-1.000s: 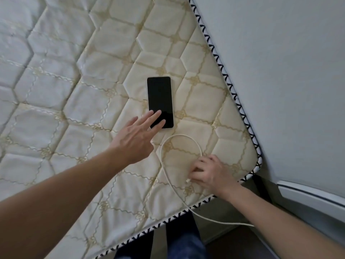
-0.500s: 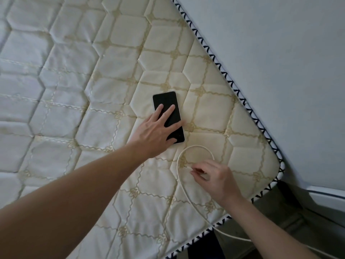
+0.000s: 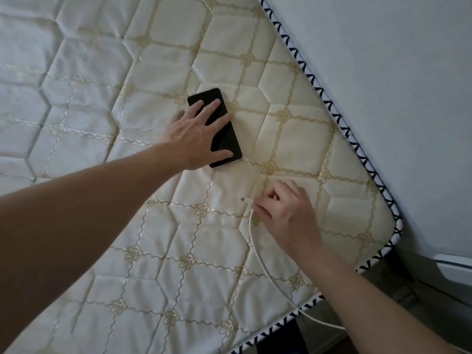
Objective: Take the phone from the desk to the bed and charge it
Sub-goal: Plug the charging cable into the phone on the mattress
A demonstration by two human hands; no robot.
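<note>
A black phone (image 3: 226,139) lies face up on the quilted cream mattress (image 3: 153,238), near its right corner. My left hand (image 3: 196,136) rests flat on the phone, fingers spread over the screen and thumb near its lower end. Below and to the right, my right hand (image 3: 286,213) pinches the white charging cable (image 3: 258,254) just behind its plug (image 3: 246,200). The plug tip points left, apart from the phone. The cable runs down across the mattress and off its front edge.
A pale wall (image 3: 383,85) runs along the mattress's right side. The mattress edge (image 3: 339,121) has black-and-white zigzag piping. A white baseboard (image 3: 457,269) and dark floor show at the lower right, past the corner.
My left hand has slid further up over the phone and pressed flat on it. My right hand has lifted the cable's plug end, and the loop has straightened out.
</note>
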